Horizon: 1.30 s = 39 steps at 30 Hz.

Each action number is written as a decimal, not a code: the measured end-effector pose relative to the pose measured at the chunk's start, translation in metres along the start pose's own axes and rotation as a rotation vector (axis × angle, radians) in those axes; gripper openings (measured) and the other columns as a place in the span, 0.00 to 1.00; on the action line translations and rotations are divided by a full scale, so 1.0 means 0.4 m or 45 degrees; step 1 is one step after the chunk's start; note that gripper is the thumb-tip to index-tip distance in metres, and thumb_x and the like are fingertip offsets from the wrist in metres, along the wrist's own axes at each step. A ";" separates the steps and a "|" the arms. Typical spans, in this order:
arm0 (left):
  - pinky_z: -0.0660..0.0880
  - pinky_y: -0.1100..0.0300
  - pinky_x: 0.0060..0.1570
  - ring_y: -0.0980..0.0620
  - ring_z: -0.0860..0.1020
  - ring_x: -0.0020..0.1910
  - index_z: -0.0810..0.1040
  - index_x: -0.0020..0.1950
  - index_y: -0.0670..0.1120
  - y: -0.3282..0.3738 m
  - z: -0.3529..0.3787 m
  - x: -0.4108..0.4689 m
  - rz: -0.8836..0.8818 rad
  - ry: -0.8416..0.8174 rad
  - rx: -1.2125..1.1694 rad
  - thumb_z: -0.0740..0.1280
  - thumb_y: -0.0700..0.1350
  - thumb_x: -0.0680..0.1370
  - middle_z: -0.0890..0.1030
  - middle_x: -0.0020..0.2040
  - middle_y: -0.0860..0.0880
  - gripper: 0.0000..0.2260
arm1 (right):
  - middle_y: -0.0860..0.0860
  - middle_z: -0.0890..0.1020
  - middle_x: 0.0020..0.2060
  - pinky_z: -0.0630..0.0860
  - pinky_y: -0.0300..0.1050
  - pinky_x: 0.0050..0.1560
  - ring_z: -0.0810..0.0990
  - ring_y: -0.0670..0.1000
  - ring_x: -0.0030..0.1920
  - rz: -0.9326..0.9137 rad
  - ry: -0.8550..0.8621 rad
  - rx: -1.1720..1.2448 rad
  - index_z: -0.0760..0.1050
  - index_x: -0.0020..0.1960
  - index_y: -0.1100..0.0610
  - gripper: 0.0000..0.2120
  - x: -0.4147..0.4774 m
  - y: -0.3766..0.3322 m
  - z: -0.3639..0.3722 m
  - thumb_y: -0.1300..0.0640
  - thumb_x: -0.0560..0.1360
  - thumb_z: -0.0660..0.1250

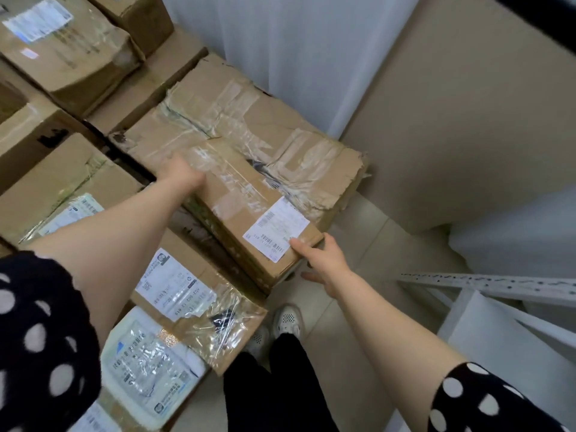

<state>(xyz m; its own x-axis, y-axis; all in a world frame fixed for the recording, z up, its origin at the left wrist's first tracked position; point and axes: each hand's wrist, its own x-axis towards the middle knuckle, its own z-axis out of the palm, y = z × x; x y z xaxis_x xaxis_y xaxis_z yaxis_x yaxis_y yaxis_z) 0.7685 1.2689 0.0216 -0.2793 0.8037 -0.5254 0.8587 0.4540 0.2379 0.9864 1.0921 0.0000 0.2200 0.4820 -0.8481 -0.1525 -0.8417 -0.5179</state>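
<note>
Head view shows the person bent over a stack of cartons, both bare arms stretched out to one long box (237, 207) that lies slantwise on a bigger battered box (280, 120) by the curtain. The left hand (184, 176) sits on the long box's far left end. Its fingers curl down over the taped edge and clamp on it, though the tips are hidden and blurred. The right hand (324, 260) has the near right corner. Its thumb presses on top just beside the white label (276, 227), and the other fingers spread apart under the corner. That near end juts out past the stack, over the tiled floor (358, 241) and not far above the person's white shoes (288, 319). To my eye the weak spot is the right grip: it holds only a corner, so if the load is heavy or shifts inside, the box could twist out and drop toward the feet. The glossy tape under the left palm looks slick and could let that end slide. A swing to the right might knock the white shelf frame (486, 283) close by.
</note>
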 end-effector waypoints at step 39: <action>0.72 0.50 0.60 0.41 0.73 0.62 0.69 0.69 0.41 0.004 -0.173 -0.079 -0.094 -0.107 -0.462 0.69 0.53 0.74 0.74 0.65 0.42 0.28 | 0.53 0.82 0.53 0.77 0.43 0.41 0.82 0.53 0.49 -0.171 0.273 0.253 0.75 0.56 0.54 0.12 -0.077 -0.220 -0.032 0.65 0.75 0.66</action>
<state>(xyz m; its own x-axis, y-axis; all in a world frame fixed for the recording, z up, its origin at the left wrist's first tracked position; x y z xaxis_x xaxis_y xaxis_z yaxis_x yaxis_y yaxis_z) 0.7489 1.2706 0.0950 -0.2857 0.7360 -0.6137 0.6252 0.6285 0.4627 1.0053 1.1481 0.0730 0.4453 0.5055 -0.7391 -0.2890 -0.7001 -0.6529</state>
